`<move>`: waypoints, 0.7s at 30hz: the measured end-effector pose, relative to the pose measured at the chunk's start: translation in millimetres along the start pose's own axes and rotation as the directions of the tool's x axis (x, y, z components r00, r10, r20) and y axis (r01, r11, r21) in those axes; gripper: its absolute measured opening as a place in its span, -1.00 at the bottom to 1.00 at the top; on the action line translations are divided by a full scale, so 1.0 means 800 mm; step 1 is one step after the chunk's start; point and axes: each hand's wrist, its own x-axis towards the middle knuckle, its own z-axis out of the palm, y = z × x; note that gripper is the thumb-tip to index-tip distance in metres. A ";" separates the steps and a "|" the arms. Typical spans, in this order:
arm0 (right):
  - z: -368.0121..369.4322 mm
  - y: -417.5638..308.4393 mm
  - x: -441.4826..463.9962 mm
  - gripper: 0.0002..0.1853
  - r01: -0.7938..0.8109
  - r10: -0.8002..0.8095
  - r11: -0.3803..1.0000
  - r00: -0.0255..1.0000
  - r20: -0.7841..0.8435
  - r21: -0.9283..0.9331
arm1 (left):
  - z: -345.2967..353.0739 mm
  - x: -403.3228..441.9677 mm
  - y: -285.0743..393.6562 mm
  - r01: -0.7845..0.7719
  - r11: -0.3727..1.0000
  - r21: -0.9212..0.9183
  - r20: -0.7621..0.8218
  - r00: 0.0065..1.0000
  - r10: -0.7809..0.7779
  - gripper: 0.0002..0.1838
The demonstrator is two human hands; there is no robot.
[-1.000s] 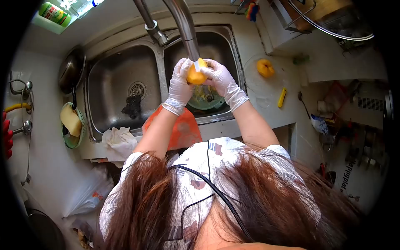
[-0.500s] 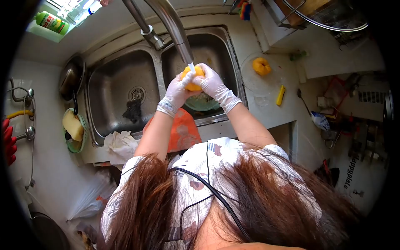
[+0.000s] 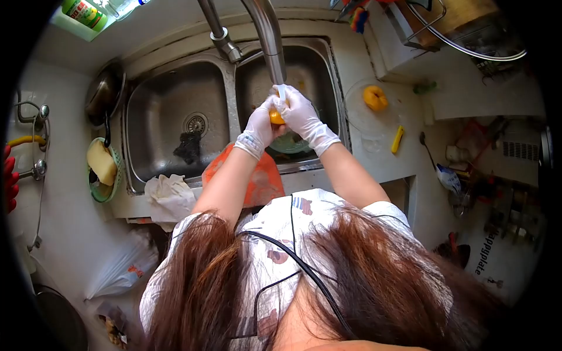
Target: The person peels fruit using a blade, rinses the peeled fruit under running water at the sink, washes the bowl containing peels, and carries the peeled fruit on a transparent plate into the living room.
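Under the steel faucet [image 3: 269,44], my left hand [image 3: 259,126] and my right hand [image 3: 301,117], both in white gloves, are wrapped round a yellow fruit [image 3: 276,117]. A stream of water falls onto the hands, and the fingers hide most of the fruit. Below them, in the right basin [image 3: 319,70], is a greenish bowl [image 3: 288,144], partly covered by the hands. A second yellow fruit [image 3: 375,98] rests on a clear round plate [image 3: 356,114] on the counter to the right, with a yellow-handled tool [image 3: 397,139] nearby.
The left basin [image 3: 152,105] holds a dark scrubber [image 3: 187,147] beside its drain. An orange cloth [image 3: 257,181] and a white rag [image 3: 168,198] hang over the front edge. At the left are a dark pan [image 3: 102,96] and a green basket [image 3: 117,181] with a sponge [image 3: 102,162].
The fruit was largely visible between my fingers before; now my hands have closed further over it. The view has shifted slightly, while the objects on the counter keep their places.
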 end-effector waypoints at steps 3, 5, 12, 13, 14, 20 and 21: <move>-0.008 -0.027 0.029 -0.59 -0.286 0.302 0.951 0.939 0.165 -0.115 | 0.018 -0.005 0.002 -0.061 0.993 -0.101 -0.127 0.991 0.048 -0.69; 0.025 0.030 0.047 -0.62 -0.465 0.356 0.786 0.879 0.316 0.408 | -0.004 -0.001 0.008 -0.245 0.968 -0.060 -0.011 0.969 0.245 -0.63; -0.019 -0.009 0.010 -0.53 -0.456 0.380 0.848 0.879 0.289 0.269 | -0.003 -0.019 0.052 -0.135 0.698 0.703 0.096 0.991 0.096 -0.46; -0.023 -0.015 0.009 -0.52 -0.321 0.319 0.947 0.928 0.191 -0.017 | 0.002 -0.015 0.054 -0.036 0.673 0.739 0.034 0.999 0.016 -0.46; -0.028 -0.025 0.002 -0.56 -0.282 0.332 0.899 0.938 0.100 -0.335 | 0.003 -0.013 0.041 -0.159 0.798 0.582 0.086 0.987 0.134 -0.60; -0.055 0.008 -0.017 -0.64 0.181 -0.230 0.800 0.973 -0.014 -0.572 | 0.000 0.044 0.000 0.090 0.967 -0.236 -0.050 0.993 -0.105 -0.69; -0.062 0.007 -0.023 -0.63 0.100 -0.145 0.872 0.988 -0.057 -0.480 | -0.002 0.060 -0.007 0.055 0.980 -0.190 -0.075 0.995 -0.070 -0.67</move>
